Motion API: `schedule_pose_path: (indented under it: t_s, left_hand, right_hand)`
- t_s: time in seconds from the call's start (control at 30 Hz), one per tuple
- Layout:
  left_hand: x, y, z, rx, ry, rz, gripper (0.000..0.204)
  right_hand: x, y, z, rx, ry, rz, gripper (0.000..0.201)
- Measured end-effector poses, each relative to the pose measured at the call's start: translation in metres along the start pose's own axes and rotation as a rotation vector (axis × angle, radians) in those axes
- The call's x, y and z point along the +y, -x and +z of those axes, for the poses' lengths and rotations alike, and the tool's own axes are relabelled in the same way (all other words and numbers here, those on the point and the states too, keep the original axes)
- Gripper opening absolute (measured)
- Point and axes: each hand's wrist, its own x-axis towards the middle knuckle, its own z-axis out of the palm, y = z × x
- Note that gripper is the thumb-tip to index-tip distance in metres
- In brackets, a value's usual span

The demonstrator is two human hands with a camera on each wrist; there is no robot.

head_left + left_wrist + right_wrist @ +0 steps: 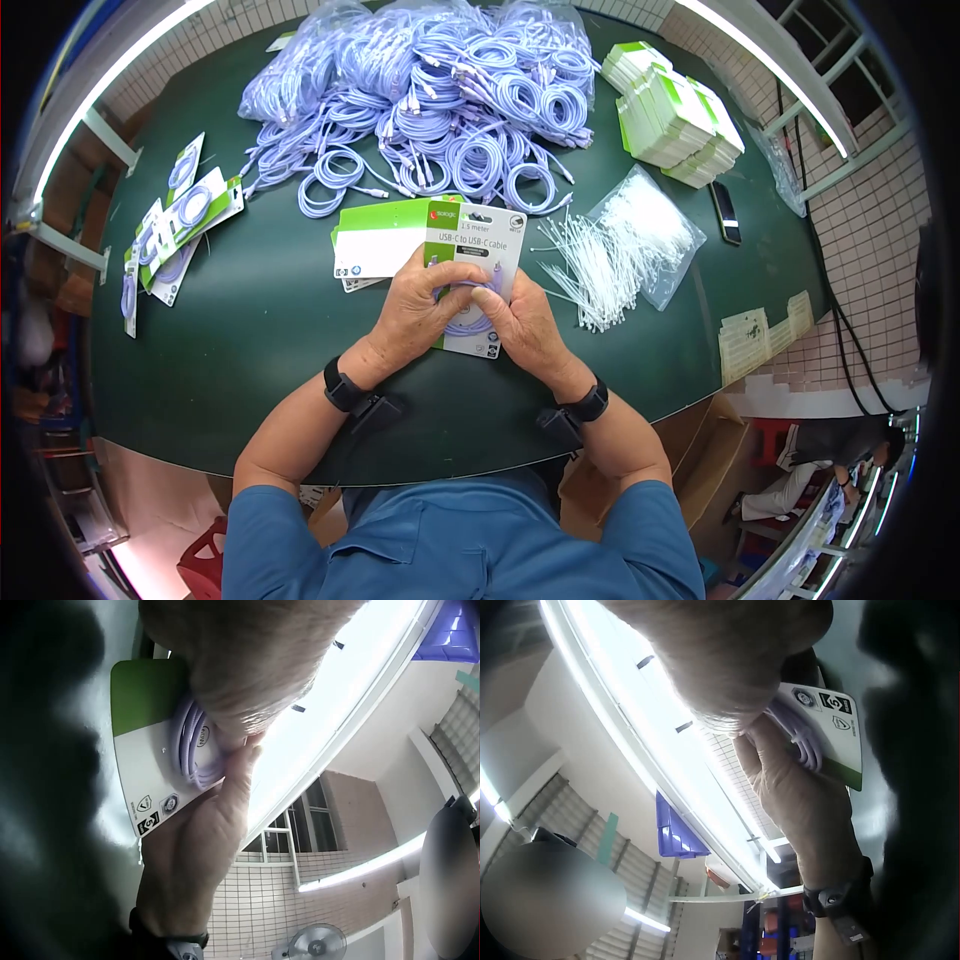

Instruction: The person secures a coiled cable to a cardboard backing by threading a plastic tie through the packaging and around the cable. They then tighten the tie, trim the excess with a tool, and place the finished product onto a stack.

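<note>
Both hands hold a white and green USB-C cable packaging card (480,228) upright over the table. A coiled lilac USB-C cable (466,327) lies against the card's front; in the left wrist view the cable loops (187,746) bulge from it. My left hand (412,312) curls its fingers over the coil from the left side. On the other side my right hand (532,328) grips the card's right edge, its thumb at the coil and its other fingers hidden behind the card. More packaging cards (380,240) lie just behind the left hand.
A big heap of lilac cables (430,110) covers the back of the green table (250,400). White cable ties (600,270) spill from a plastic bag at right, near card stacks (670,125) and a phone (725,213). Carded cables (175,230) lie at left.
</note>
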Motion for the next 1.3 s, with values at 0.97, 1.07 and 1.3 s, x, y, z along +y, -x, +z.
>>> schedule_pose_path:
  t_s: [0.97,1.07,1.3]
  left_hand:
    - [0.067,-0.003,-0.038,0.065,-0.133,-0.065,0.067]
    - [0.072,-0.001,-0.031,0.053,-0.175,0.071,0.076]
    - [0.06,-0.003,-0.022,0.168,0.045,-0.089,0.071]
  right_hand:
    - [-0.072,-0.004,-0.034,0.144,0.559,-0.477,0.05]
    - [-0.064,-0.002,-0.018,0.009,0.511,-0.427,0.044]
    - [-0.04,0.005,-0.008,0.106,-0.09,0.027,0.028]
